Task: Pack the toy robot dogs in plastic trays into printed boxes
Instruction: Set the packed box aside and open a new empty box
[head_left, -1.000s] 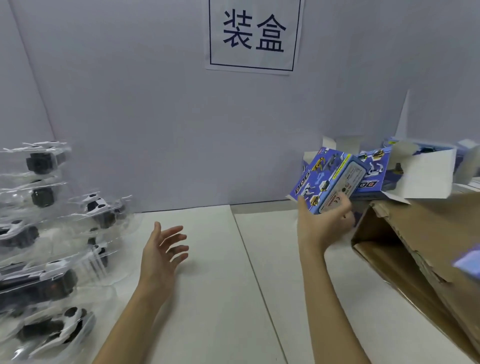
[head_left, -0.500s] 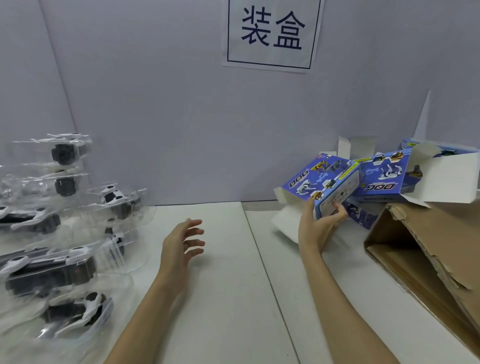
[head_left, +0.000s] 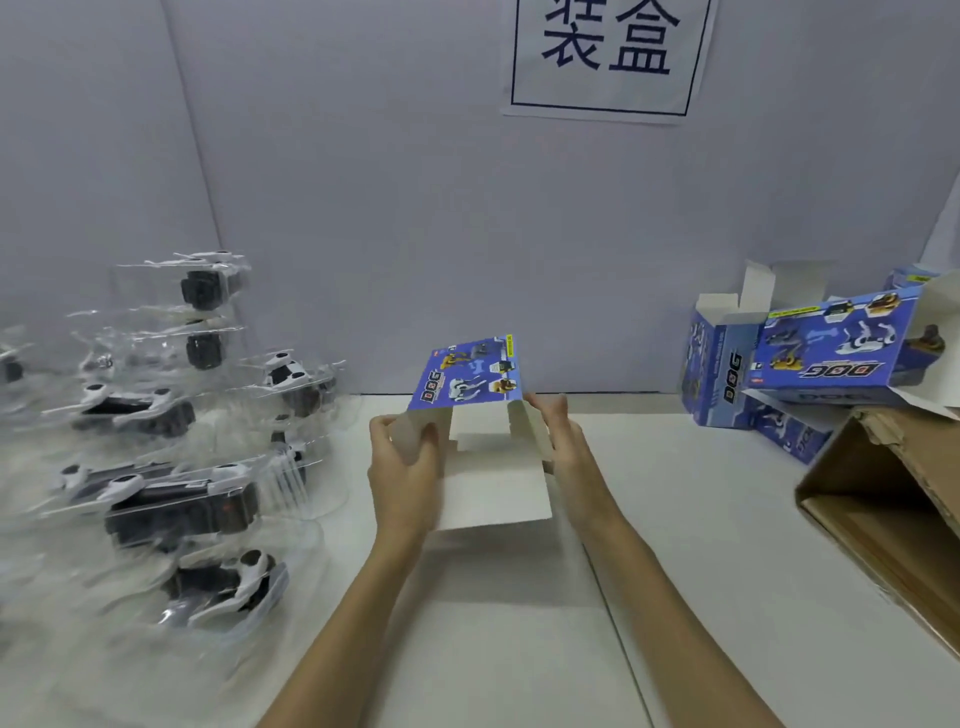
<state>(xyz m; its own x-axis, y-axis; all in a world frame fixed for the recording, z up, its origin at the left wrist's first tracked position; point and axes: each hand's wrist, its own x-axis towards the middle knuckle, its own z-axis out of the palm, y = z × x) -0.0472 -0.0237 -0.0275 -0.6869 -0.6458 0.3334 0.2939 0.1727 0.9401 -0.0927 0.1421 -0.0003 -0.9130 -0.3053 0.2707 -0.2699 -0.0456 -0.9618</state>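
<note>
**Grey partition, white tabletop**

A plain grey-lilac wall (head_left: 415, 208) stands behind a white tabletop (head_left: 701, 519), which has a seam running front to back. A white paper sign (head_left: 608, 57) with two dark Chinese characters hangs high on the wall. Light is soft and even.

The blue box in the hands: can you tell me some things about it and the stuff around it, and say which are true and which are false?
1. Both hands hold the blue box. True: the left hand and right hand grip its sides.
2. The box's flaps are shut. False: they are open toward the person.
3. The toy dogs in trays sit left of the hands. True.
4. The brown carton is on the left. False: it is on the right.
5. A toy dog is inside the held box. False: none shows there.
</note>
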